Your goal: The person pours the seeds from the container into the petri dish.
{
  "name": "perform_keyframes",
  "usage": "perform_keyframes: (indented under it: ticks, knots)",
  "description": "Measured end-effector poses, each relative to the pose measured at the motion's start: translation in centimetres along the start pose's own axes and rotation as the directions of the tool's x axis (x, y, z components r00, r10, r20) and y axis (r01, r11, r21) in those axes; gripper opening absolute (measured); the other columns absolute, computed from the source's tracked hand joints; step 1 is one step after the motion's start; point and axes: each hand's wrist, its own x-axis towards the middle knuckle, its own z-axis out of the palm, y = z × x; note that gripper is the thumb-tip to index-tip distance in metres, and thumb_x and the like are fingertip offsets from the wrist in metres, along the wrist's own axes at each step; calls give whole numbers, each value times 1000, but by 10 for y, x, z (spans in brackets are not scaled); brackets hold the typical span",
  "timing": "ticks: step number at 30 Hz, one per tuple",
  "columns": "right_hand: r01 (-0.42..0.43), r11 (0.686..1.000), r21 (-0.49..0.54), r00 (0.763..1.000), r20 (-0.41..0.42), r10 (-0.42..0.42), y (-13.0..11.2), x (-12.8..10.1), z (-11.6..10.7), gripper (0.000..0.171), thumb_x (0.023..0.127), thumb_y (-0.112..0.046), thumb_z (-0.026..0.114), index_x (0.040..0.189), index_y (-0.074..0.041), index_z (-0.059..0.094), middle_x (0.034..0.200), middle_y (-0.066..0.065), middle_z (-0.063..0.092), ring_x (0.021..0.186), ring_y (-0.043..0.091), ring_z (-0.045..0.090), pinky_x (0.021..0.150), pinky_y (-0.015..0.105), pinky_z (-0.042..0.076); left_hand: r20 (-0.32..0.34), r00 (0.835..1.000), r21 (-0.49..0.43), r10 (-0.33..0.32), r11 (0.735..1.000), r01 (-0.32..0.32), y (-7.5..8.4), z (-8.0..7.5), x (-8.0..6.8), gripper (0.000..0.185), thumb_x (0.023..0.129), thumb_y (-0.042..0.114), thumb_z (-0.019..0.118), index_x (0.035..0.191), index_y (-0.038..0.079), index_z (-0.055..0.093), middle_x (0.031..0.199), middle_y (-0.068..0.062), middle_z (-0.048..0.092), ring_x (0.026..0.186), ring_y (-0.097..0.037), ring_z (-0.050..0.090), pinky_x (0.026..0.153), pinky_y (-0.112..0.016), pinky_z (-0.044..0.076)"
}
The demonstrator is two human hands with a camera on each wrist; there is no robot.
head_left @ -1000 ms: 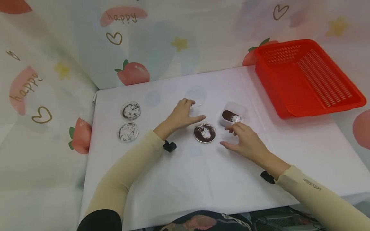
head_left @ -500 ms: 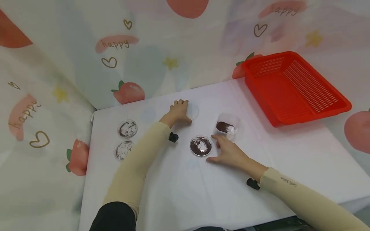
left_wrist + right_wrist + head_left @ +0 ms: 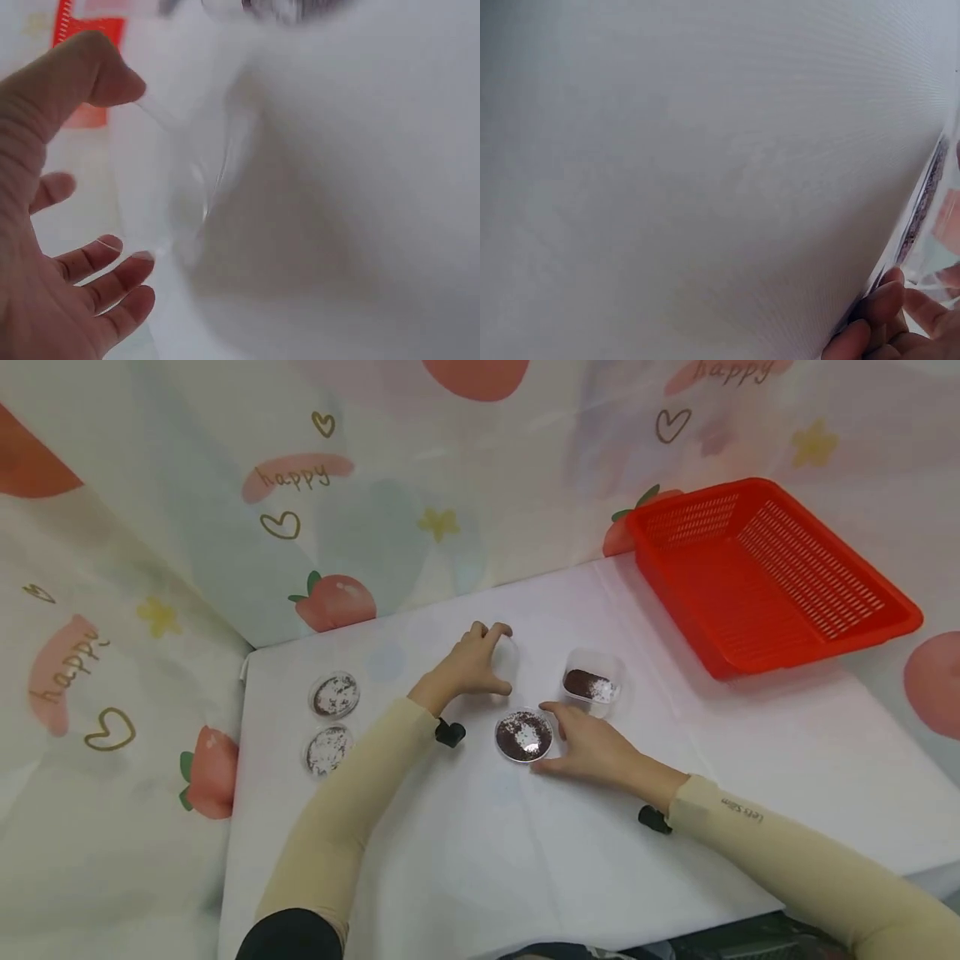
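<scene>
My left hand (image 3: 480, 658) pinches a clear round lid (image 3: 507, 660) between thumb and fingers and holds it tilted on edge above the white table (image 3: 525, 860). The left wrist view shows the lid (image 3: 187, 172) standing between the thumb (image 3: 90, 67) and the fingertips (image 3: 112, 247). An uncovered dish of dark soil with white specks (image 3: 523, 735) lies just in front. My right hand (image 3: 581, 743) rests beside that dish with index finger and thumb against its right rim. In the right wrist view the fingertips (image 3: 881, 304) touch the dish edge (image 3: 922, 202).
A small clear tub of dark soil (image 3: 592, 681) stands just right of the dish. Two covered dishes (image 3: 334, 695) (image 3: 327, 749) lie at the table's left. A red slotted basket (image 3: 765, 572) sits at the back right. A printed curtain hangs behind the table.
My left hand has taken the clear lid off the table and tipped it up. The right hand has drawn in against the soil dish's rim.
</scene>
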Motion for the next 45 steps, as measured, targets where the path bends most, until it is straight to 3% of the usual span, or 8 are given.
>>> perform_keyframes:
  ticks: [3,6,10,13,18,23,32,45]
  knots:
    - [1,1000,-20,1000,2,-1,1,3,0,93,75,-55,87,147,-10,50,106,2,62,89,17,58,75,37,50,-86,995,-126,41,991,-52,5,8,-25,82,70,32,85,138,16,42,138,-16,47,120,-30,51,100,-47,49]
    - [-6,1000,-27,1000,7,6,1,4,0,91,75,-57,87,145,-11,52,102,0,61,85,16,56,71,34,48,-139,987,-161,85,981,-107,9,21,-51,66,70,34,85,120,14,48,138,-12,50,124,-29,49,101,-49,46]
    - [-15,1000,-19,1000,11,15,0,3,0,92,74,-57,87,145,-10,52,97,1,60,81,16,55,67,33,46,-166,979,-181,121,972,-151,11,41,-78,50,70,38,87,99,17,52,145,-8,52,132,-32,48,100,-54,43]
    - [-24,1000,-11,1000,6,24,-1,4,1,92,74,-56,87,145,-10,52,97,1,60,80,16,56,67,33,46,-161,978,-181,135,970,-164,8,54,-89,48,70,38,89,97,17,56,149,-5,53,136,-32,47,101,-55,43]
    - [-39,999,5,999,-18,39,-1,5,3,85,72,-53,89,139,-11,57,95,-2,61,78,15,56,67,33,46,-138,974,-158,179,967,-200,5,69,-93,59,72,41,91,119,20,61,151,0,53,136,-26,47,103,-52,42]
    - [-25,1000,-1,999,-32,25,1,5,7,78,70,-47,91,132,-11,60,93,-4,60,76,13,55,65,30,45,-118,965,-118,236,961,-250,9,72,-93,73,74,41,91,139,27,60,152,1,53,136,-24,47,101,-49,42]
    - [2,1000,-4,998,-58,-2,3,5,8,76,72,-45,90,131,-9,60,98,-3,65,83,13,62,71,35,51,-95,958,-62,272,958,-279,17,65,-88,71,77,44,88,140,30,60,150,1,53,138,-22,45,103,-47,41]
    - [20,1000,8,1000,-24,-20,2,5,4,87,71,-43,91,138,0,55,108,3,67,90,16,66,78,40,55,-65,970,-15,234,972,-236,17,70,-89,72,77,51,88,141,34,60,153,4,51,140,-18,45,105,-47,40]
